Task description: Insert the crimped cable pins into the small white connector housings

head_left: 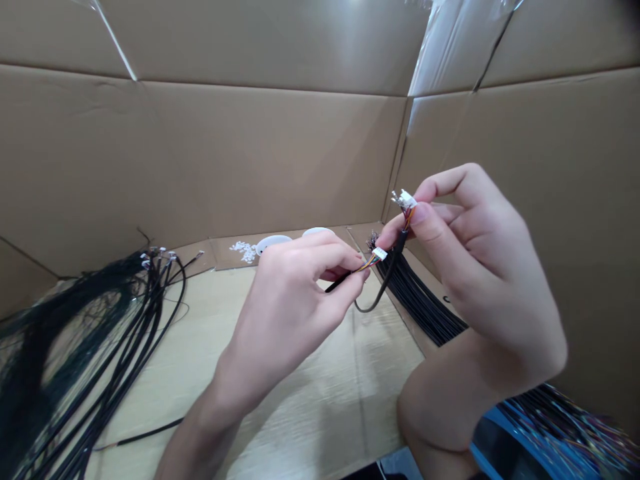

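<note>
Between the thumb and fingers of my left hand point(295, 300) is pinched a cable end, where coloured wires point(369, 264) run into a small white connector point(381, 254). My right hand point(480, 267), higher and to the right, grips another white connector point(408, 199) by thumb and forefinger. Loose wire tips with metal ends point(396, 197) stick out beside this connector. Below it, a black cable point(397, 250) drops and curves back toward my left hand. Whether both ends belong to one cable is hidden behind my fingers.
Black cables with white connectors point(157, 257) lie at left beside dark netting-like strands point(65, 333). White bits point(244, 251) and two white discs point(273, 243) sit at the back. More black cables point(420, 300) lie at right, near a blue bin point(515, 440) of wires. Cardboard walls point(250, 153) surround the table.
</note>
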`<state>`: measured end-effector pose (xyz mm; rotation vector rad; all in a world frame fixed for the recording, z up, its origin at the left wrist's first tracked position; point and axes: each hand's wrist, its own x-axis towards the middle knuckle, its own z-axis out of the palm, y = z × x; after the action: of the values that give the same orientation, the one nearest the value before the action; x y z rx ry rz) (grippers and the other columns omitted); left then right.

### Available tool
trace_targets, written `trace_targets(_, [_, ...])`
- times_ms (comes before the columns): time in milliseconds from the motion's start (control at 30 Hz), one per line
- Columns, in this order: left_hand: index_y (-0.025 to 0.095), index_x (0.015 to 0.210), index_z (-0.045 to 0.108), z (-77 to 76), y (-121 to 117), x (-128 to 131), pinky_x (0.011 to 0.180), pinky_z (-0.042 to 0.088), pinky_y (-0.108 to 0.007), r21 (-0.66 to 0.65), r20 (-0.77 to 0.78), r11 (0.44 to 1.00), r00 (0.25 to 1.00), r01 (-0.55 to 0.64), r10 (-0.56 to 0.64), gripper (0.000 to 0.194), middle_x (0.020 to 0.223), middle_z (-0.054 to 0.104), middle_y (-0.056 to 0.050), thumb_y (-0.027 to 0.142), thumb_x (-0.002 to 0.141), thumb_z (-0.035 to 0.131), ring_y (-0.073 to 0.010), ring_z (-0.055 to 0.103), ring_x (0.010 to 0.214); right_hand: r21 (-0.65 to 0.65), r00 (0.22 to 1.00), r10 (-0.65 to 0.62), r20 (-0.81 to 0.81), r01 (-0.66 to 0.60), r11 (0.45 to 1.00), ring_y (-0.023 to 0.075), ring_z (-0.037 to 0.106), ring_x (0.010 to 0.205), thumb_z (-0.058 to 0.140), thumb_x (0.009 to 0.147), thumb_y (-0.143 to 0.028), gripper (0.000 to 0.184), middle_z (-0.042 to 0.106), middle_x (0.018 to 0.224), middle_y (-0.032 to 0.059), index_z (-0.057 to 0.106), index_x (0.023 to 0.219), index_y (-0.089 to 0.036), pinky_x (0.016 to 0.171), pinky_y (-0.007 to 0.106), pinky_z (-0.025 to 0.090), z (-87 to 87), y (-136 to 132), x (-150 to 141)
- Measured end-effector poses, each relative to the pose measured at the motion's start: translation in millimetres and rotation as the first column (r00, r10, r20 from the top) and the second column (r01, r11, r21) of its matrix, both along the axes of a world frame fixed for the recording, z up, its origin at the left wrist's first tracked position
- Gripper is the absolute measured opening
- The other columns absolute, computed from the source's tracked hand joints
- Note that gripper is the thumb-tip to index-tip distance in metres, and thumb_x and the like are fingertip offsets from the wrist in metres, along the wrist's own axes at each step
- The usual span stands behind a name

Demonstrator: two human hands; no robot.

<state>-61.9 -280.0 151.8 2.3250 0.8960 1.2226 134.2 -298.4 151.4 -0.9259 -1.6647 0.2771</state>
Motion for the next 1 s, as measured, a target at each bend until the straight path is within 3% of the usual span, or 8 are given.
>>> trace_targets(367, [0.023, 0.082, 0.08, 0.7, 9.6, -4.7, 0.065, 0.05, -0.028, 0.04, 0.014, 0.999, 1.0, 0.012, -0.013, 0.018, 0.087, 0.079, 0.004, 0.008, 0.091, 0.074, -0.0152, 0.073, 0.078, -0.065, 0.995, 0.06, -0.085, -0.065, 0.996, 0.019, 0.072, 0.086, 0.059, 0.109, -0.035, 0.012, 0.072, 0.086, -0.0004, 0.054, 0.102, -0.027, 0.078, 0.033, 0.057, 2.9, -0.6, -6.9])
trace_targets(567, [0.026, 0.09, 0.081, -2.8, 27.7, -10.2, 0.071, 0.051, -0.034, 0.008, -0.072, 0.978, 0.975, -0.209, 0.209, 0.005, 0.094, 0.081, 0.004, 0.03, 0.093, 0.079, -0.0198, 0.073, 0.083, -0.081, 0.958, 0.197, -0.211, -0.218, 0.973, 0.0152, 0.07, 0.08, 0.062, 0.108, -0.028, 0.008, 0.072, 0.08, -0.0018, 0.058, 0.101, -0.025, 0.08, 0.029, 0.057, 2.9, 12.2, -5.9])
trace_targets(700, [0.025, 0.104, 0.079, -7.3, 45.7, -12.9, 0.08, 0.054, -0.036, 0.011, -0.015, 0.959, 0.958, -0.285, 0.285, 0.018, 0.108, 0.081, 0.0, 0.037, 0.091, 0.082, -0.0239, 0.075, 0.096, -0.151, 0.912, 0.285, -0.295, -0.339, 0.929, 0.0132, 0.071, 0.077, 0.067, 0.106, -0.028, 0.009, 0.072, 0.078, -0.002, 0.064, 0.111, -0.021, 0.075, 0.026, 0.057, 3.5, 20.2, -8.1])
trace_targets(867, [0.024, 0.108, 0.078, -2.5, 40.2, -13.0, 0.078, 0.059, -0.027, 0.02, 0.267, 0.991, 0.956, -0.133, 0.123, 0.021, 0.108, 0.08, -0.001, 0.042, 0.097, 0.076, -0.0168, 0.075, 0.092, -0.233, 0.916, 0.32, -0.241, -0.374, 0.898, 0.0109, 0.069, 0.08, 0.072, 0.103, -0.032, 0.015, 0.073, 0.082, -0.0001, 0.076, 0.106, -0.018, 0.074, 0.021, 0.054, 4.1, 26.5, -12.1])
trace_targets(1000, [0.023, 0.102, 0.078, 2.5, 27.0, -13.3, 0.076, 0.06, -0.021, 0.045, 0.306, 0.999, 0.952, -0.019, 0.004, 0.015, 0.098, 0.08, 0.002, 0.034, 0.094, 0.081, -0.0131, 0.076, 0.086, -0.24, 0.909, 0.361, -0.21, -0.405, 0.882, 0.011, 0.067, 0.082, 0.071, 0.103, -0.034, 0.019, 0.071, 0.082, -0.0002, 0.076, 0.093, -0.018, 0.077, 0.021, 0.054, 3.2, 30.5, -15.3])
